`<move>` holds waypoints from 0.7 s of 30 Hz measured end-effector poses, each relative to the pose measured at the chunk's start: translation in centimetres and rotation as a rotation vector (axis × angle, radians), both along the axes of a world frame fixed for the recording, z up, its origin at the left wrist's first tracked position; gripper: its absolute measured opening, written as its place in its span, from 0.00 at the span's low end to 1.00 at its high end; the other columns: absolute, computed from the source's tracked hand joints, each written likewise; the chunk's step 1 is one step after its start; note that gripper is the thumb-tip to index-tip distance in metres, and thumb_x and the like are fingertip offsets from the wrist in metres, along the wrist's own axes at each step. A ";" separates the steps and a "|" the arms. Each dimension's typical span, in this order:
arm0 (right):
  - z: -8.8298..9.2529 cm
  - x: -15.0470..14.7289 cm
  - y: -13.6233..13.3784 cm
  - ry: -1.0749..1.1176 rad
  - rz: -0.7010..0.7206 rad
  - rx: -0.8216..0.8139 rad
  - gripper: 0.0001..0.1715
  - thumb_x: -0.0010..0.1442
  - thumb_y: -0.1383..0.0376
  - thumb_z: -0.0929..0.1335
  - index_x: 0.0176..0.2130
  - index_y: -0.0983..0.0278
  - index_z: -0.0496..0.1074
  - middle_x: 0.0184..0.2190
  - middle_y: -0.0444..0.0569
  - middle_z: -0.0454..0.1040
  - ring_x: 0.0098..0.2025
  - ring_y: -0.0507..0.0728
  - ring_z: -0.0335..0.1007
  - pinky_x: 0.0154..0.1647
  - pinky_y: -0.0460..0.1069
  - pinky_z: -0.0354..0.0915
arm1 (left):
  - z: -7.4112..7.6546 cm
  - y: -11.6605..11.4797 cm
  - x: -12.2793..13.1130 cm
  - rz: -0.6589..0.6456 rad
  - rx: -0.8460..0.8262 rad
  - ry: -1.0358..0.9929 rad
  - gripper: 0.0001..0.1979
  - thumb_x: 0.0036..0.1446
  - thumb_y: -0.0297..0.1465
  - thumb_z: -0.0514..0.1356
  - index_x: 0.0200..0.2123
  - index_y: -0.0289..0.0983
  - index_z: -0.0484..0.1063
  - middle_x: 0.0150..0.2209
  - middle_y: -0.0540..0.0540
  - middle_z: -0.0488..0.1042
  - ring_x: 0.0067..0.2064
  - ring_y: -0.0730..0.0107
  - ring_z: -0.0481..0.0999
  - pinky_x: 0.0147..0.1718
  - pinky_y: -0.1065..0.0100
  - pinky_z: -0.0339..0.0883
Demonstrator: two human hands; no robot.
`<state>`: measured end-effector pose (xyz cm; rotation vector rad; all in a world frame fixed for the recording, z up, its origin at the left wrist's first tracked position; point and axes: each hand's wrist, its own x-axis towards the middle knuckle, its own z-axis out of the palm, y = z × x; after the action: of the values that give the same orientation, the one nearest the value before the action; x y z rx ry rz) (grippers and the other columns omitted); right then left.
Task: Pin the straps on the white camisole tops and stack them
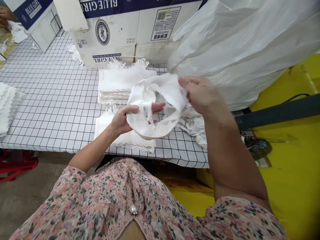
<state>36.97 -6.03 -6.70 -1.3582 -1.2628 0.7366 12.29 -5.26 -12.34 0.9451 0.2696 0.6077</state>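
Both my hands hold a white cloth piece spread into a loop, with a narrow strip across its opening. My left hand grips its left side, the thumb in front and the fingers showing through the opening. At the upper right edge, my right hand is closed on the cloth and blurred by motion. Beneath and behind the loop lie two stacks of folded white cloth, a back stack and a front stack, both with wavy edges and thin straps. The loop partly hides both stacks.
White cartons stand along the back of the checked table. A large white plastic bag bulges at the right, with loose white cloth below it. Another wavy-edged stack lies far left. Someone's hand shows upper left.
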 end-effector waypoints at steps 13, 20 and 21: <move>-2.1 -5.2 -1.5 0.203 0.221 -0.006 0.28 0.54 0.39 0.79 0.30 0.59 0.77 0.29 0.46 0.77 0.33 0.54 0.74 0.38 0.52 0.76 | -1.7 4.1 -0.5 0.413 0.060 0.224 0.11 0.58 0.38 0.65 0.38 0.37 0.75 0.37 0.41 0.81 0.42 0.61 0.83 0.39 0.61 0.79; 0.8 -3.7 -1.4 0.304 0.132 0.094 0.32 0.49 0.38 0.82 0.28 0.57 0.71 0.19 0.35 0.51 0.18 0.46 0.42 0.29 0.53 0.79 | -1.5 6.3 -1.7 0.663 0.011 0.190 0.18 0.56 0.44 0.73 0.39 0.39 0.74 0.37 0.45 0.81 0.42 0.64 0.83 0.39 0.65 0.78; 1.4 -3.4 -1.4 0.315 0.117 0.120 0.32 0.47 0.40 0.83 0.28 0.57 0.71 0.18 0.33 0.48 0.18 0.46 0.39 0.26 0.53 0.78 | -0.7 6.5 -1.9 0.678 0.048 0.183 0.20 0.56 0.47 0.73 0.40 0.39 0.74 0.37 0.44 0.81 0.43 0.62 0.83 0.40 0.64 0.79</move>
<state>33.57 -7.48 -5.30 -1.0317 -1.1205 0.9031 10.36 1.23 -13.02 0.9529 0.7585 1.1512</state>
